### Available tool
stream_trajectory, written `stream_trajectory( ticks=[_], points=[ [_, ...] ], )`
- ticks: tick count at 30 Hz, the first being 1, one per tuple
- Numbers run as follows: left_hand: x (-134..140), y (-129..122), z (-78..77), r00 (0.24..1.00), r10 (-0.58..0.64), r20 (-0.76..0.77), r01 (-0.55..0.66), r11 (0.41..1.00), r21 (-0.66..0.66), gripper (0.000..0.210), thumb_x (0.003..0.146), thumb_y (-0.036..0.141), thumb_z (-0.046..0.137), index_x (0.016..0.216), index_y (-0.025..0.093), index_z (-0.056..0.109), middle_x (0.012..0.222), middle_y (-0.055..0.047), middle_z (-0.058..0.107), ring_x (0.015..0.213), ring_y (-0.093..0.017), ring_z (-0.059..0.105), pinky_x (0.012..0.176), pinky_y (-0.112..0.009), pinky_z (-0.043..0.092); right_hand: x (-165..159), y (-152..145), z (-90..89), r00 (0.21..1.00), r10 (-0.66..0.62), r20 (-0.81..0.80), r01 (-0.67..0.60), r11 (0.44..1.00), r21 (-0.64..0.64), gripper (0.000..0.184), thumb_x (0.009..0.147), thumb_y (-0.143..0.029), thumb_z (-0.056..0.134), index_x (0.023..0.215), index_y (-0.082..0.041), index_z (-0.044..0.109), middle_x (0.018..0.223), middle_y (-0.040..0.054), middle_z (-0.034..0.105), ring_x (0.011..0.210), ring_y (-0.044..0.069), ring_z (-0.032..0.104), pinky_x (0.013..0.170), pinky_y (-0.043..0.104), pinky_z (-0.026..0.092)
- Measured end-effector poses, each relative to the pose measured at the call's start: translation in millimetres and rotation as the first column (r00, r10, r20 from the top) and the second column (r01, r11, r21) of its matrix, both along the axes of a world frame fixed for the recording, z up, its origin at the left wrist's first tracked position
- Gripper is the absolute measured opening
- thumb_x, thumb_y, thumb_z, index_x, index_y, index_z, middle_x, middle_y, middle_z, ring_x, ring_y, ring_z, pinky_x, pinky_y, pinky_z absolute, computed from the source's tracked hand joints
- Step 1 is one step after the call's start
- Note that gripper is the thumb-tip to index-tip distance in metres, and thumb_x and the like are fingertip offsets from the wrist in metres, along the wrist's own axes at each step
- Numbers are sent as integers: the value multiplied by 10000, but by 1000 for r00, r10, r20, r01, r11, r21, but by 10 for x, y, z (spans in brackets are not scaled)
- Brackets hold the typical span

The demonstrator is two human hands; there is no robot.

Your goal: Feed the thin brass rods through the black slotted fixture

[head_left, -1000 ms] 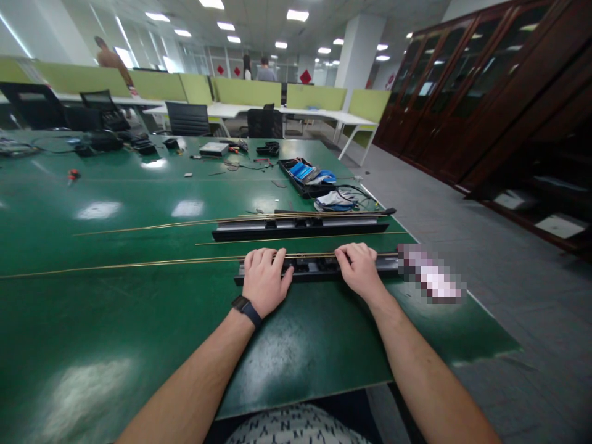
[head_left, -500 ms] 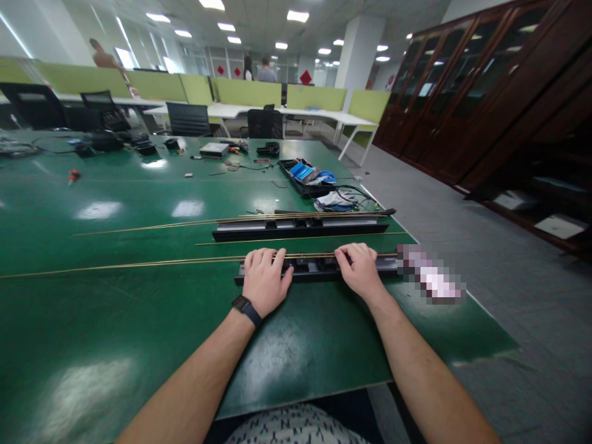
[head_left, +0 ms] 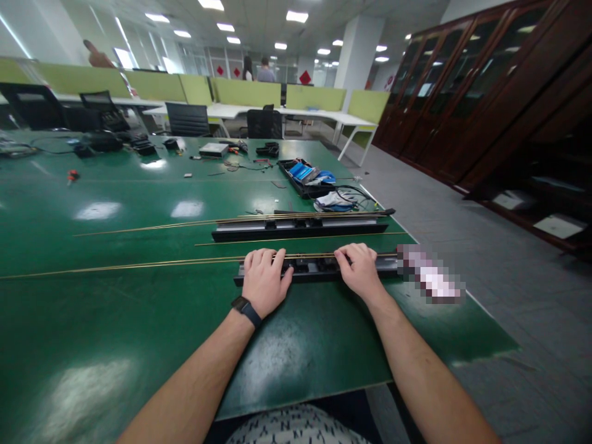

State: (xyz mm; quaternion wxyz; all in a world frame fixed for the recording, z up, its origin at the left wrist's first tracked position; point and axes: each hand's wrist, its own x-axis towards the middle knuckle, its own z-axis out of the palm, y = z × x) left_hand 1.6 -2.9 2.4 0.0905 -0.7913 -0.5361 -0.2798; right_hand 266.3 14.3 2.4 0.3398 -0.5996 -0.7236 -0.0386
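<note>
A long black and silver rail (head_left: 317,267) lies crosswise on the green table in front of me. My left hand (head_left: 266,280) lies over its left part, with fingers bent over the far edge and the thumb on the near side. Thin brass-coloured rods (head_left: 185,263) run along the rail's far side and stretch far out to the left. My right hand (head_left: 358,268) is closed over the right part, thumb and index finger pinched at the rods. Its other fingertips are hidden. Beyond lies a second rail (head_left: 300,231) with more rods, and a single rod (head_left: 259,241) between the two rails.
A pixelated pink object (head_left: 435,277) lies at the rail's right end. Farther back are a black tray (head_left: 305,188) with blue items, a white-and-blue glove (head_left: 335,201), cables and small electronics. The table's right edge (head_left: 481,307) is close by. Office chairs and people are in the background.
</note>
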Motion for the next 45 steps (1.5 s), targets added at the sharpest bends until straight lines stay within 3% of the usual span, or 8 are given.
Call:
stream_trajectory(
  ticks=[14, 19, 30, 38, 45],
  points=[
    [-3, 0, -1, 1000, -1, -10, 1, 1000, -3, 405, 973, 407, 544, 1313, 199, 617, 1185, -138, 670, 1166, -313, 560, 1050, -491, 360, 0, 9, -20, 1000, -14, 0, 14, 1000, 7, 293, 1002, -380, 491, 807, -227, 646, 883, 41, 713, 939, 215, 561, 899, 395, 294],
    [3, -4, 3, 1000, 5, -13, -5, 1000, 1, 402, 976, 415, 539, 1309, 204, 620, 1180, -135, 673, 1162, -313, 562, 1052, -492, 359, 12, 5, -36, 1000, 12, 0, -12, 1000, -2, 287, 1009, -436, 510, 880, -245, 681, 914, 29, 725, 956, 218, 567, 907, 399, 289],
    [-4, 0, -5, 1000, 0, -9, 0, 1000, 5, 403, 972, 405, 546, 1311, 201, 622, 1180, -138, 674, 1161, -315, 567, 1055, -500, 364, 5, 20, -29, 1000, 1, -21, -1, 1000, -11, 248, 990, -348, 523, 819, -230, 657, 893, 32, 721, 942, 219, 573, 904, 402, 297],
    [-6, 8, -15, 1000, -2, 3, 2, 1000, 9, 404, 968, 403, 554, 1314, 207, 623, 1182, -142, 673, 1165, -317, 567, 1047, -502, 369, -1, 5, -14, 1000, 5, -9, -5, 1000, -12, 294, 1005, -431, 519, 846, -243, 679, 900, 29, 724, 952, 220, 572, 912, 406, 291],
    [-2, 4, -15, 1000, 1, -4, -1, 1000, 10, 406, 971, 409, 553, 1312, 201, 622, 1182, -139, 675, 1169, -318, 564, 1053, -499, 362, -1, 12, -8, 1000, -2, 2, 2, 1000, -17, 266, 995, -358, 518, 805, -230, 653, 886, 33, 715, 943, 218, 569, 892, 400, 294]
  ],
)
